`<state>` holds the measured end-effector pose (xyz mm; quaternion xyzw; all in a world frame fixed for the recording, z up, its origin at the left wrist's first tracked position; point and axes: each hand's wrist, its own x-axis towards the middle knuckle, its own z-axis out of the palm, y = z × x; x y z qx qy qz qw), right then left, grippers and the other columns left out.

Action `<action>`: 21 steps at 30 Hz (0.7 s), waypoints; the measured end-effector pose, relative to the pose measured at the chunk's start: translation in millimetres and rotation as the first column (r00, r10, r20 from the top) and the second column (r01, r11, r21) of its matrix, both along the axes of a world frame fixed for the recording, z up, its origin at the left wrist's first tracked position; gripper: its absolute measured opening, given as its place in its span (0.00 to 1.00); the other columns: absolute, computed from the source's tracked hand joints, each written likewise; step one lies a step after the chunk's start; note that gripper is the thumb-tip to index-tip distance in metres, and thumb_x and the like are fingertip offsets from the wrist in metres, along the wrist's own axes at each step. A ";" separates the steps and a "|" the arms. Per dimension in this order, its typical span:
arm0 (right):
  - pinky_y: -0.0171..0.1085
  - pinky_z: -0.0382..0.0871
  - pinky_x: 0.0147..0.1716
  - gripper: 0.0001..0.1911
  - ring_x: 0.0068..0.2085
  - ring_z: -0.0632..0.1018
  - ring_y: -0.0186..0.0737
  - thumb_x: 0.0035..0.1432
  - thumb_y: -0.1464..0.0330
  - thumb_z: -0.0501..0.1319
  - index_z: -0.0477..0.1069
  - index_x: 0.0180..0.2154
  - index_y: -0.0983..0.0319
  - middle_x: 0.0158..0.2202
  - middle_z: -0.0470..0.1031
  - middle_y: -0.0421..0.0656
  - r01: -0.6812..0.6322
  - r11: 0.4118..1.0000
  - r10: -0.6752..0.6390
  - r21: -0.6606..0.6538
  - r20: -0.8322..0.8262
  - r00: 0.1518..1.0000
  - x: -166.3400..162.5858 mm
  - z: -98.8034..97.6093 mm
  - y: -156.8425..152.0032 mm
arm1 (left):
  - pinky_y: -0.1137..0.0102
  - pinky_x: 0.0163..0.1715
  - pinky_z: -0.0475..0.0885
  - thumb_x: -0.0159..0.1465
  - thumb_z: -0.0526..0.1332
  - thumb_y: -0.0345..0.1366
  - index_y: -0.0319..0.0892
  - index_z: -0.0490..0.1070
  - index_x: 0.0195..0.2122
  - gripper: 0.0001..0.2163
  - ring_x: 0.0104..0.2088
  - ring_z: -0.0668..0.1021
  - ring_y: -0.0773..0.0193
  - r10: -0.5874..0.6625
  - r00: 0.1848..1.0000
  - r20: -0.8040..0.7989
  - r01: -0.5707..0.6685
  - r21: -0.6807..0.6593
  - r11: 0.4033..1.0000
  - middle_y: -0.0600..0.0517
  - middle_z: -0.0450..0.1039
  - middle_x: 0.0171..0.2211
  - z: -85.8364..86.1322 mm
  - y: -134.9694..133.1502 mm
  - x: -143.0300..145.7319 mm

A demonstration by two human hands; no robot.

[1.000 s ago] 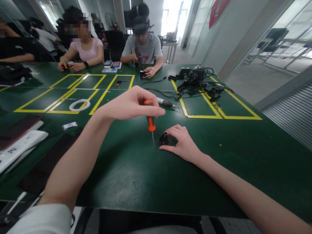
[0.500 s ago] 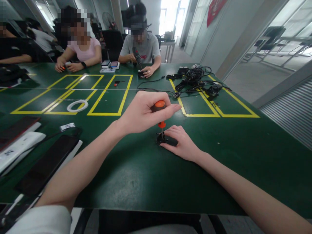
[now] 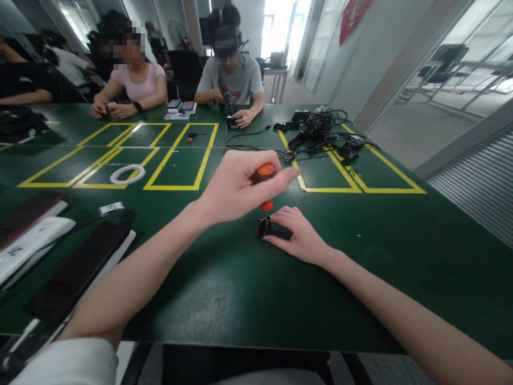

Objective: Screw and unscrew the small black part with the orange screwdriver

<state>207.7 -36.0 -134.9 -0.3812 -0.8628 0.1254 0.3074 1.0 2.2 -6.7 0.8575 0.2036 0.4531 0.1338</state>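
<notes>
My left hand [image 3: 236, 187] is closed around the orange handle of a small screwdriver [image 3: 265, 184], held upright. Its metal tip stands down into a small black round part [image 3: 267, 230] lying on the green table [image 3: 224, 289]. My right hand [image 3: 301, 235] rests on the table just right of that part, fingers curled over it and pressing it down. Most of the black part is hidden under my right fingers.
Flat black and white devices [image 3: 60, 256] lie at the near left. A white ring [image 3: 127, 174] sits among yellow tape lines. A tangle of black cables [image 3: 324, 133] lies at the far right. Two people sit across the table working with their own tools.
My left hand carried the screwdriver to the right and set its tip into the black part. Over the last half second the hands barely shifted.
</notes>
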 end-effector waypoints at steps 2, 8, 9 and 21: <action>0.49 0.70 0.41 0.13 0.43 0.79 0.52 0.67 0.58 0.65 0.78 0.45 0.60 0.41 0.83 0.50 -0.003 1.000 0.003 0.005 -0.007 1.000 0.1 -0.5 0.0 | 0.73 0.23 0.59 0.71 0.62 0.42 0.41 0.67 0.24 0.18 0.21 0.63 0.73 0.000 1.000 -0.002 0.000 -0.004 1.000 0.59 0.62 0.19 -1.2 -0.1 1.0; 0.49 0.70 0.42 0.13 0.43 0.79 0.52 0.67 0.58 0.65 0.77 0.46 0.60 0.41 0.83 0.50 -0.002 1.000 0.002 0.001 -0.009 1.000 0.0 -1.8 0.4 | 0.73 0.24 0.58 0.71 0.62 0.42 0.41 0.67 0.24 0.18 0.21 0.62 0.73 0.005 0.999 -0.034 -0.006 -0.026 1.000 0.59 0.62 0.19 -5.1 0.0 3.5; 0.49 0.70 0.42 0.13 0.43 0.79 0.52 0.67 0.58 0.65 0.77 0.46 0.60 0.41 0.83 0.50 -0.004 1.000 0.004 0.002 -0.008 1.000 0.0 -1.9 0.5 | 0.73 0.24 0.58 0.70 0.62 0.42 0.41 0.67 0.24 0.18 0.21 0.63 0.73 0.003 0.999 -0.036 -0.004 -0.029 1.000 0.59 0.63 0.19 -5.5 0.0 3.8; 0.51 0.72 0.44 0.11 0.46 0.80 0.54 0.67 0.59 0.66 0.77 0.47 0.58 0.44 0.84 0.48 -0.016 1.000 0.016 -0.015 -0.037 0.999 0.1 -3.9 0.6 | 0.72 0.26 0.61 0.72 0.59 0.44 0.42 0.64 0.25 0.18 0.21 0.65 0.71 -0.011 0.997 -0.071 0.007 -0.049 0.999 0.58 0.64 0.20 -9.0 -12.2 9.2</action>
